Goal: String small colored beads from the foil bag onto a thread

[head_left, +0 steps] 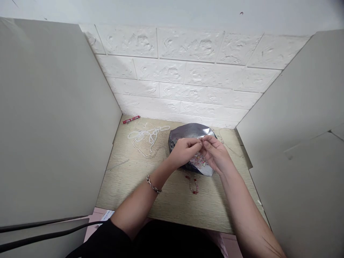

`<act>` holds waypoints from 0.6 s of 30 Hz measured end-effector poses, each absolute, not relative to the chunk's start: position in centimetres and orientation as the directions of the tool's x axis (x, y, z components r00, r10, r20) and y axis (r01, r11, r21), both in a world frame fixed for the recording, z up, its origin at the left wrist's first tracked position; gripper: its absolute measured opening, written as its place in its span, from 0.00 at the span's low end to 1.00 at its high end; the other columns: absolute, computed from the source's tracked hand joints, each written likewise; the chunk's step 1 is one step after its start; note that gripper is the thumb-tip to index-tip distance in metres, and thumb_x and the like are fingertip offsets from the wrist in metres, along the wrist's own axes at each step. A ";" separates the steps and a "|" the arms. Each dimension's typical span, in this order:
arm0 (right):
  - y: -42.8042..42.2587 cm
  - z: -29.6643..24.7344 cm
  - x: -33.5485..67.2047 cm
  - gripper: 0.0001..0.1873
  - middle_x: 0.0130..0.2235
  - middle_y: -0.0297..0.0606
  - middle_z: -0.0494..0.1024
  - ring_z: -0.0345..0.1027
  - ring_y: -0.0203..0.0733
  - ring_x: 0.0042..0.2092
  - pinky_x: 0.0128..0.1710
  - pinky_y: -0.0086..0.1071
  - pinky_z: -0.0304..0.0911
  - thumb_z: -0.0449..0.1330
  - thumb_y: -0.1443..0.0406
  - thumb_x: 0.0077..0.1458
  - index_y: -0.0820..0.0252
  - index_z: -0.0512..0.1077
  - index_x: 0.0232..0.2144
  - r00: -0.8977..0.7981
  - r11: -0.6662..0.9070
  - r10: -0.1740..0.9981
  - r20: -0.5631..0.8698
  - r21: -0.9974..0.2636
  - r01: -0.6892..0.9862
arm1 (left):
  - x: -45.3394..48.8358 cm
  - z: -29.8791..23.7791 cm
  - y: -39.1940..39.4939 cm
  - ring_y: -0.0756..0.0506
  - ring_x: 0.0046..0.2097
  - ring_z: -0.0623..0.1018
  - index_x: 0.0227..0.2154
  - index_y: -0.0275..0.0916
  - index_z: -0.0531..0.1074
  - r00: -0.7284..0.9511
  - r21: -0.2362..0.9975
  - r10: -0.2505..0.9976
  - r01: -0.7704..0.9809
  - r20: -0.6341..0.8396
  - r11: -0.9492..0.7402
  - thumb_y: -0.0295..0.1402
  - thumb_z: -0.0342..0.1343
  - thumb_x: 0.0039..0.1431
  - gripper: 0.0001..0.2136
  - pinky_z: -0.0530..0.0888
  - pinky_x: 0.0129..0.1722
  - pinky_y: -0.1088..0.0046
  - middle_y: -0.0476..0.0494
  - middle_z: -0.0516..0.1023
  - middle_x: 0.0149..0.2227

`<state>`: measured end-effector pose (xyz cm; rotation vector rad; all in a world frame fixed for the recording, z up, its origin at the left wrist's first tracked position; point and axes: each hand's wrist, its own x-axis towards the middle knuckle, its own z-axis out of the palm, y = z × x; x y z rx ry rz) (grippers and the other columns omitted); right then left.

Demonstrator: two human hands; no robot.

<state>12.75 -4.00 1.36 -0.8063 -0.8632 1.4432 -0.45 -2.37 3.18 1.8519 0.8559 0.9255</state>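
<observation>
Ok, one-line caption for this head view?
Left hand and right hand meet fingertip to fingertip over a silvery bag of beads, white bead strands nearby.

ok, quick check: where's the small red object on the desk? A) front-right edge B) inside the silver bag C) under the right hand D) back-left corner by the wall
D: the small red object lies at the back-left corner of the desk, against the brick-pattern wall, clear of both hands.

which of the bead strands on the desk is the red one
The short bead strand lying on the table just below the hands, in front of the silver bag. It has red beads; the loose pile of strands at the back left is white.
</observation>
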 end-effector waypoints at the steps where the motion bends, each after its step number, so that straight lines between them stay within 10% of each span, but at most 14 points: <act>1: -4.0 1.4 12.8 0.10 0.31 0.31 0.70 0.64 0.30 0.34 0.38 0.25 0.64 0.65 0.64 0.38 0.57 0.68 0.26 -0.057 -0.017 0.998 0.012 -0.874 -0.485 | -0.5 3.2 -2.4 0.54 0.24 0.55 0.15 0.36 0.55 0.488 0.907 0.836 0.184 0.250 -0.379 0.33 0.43 0.51 0.12 0.55 0.25 0.77 0.52 0.51 0.19; 18: -4.4 2.1 13.3 0.12 0.31 0.31 0.68 0.63 0.28 0.32 0.34 0.22 0.62 0.66 0.64 0.35 0.58 0.68 0.24 -0.193 -0.105 0.981 -0.022 -0.896 -0.431 | -0.7 3.1 -2.2 0.54 0.24 0.56 0.15 0.35 0.56 0.545 0.942 0.812 0.107 0.211 -0.317 0.32 0.43 0.50 0.11 0.57 0.26 0.77 0.53 0.53 0.19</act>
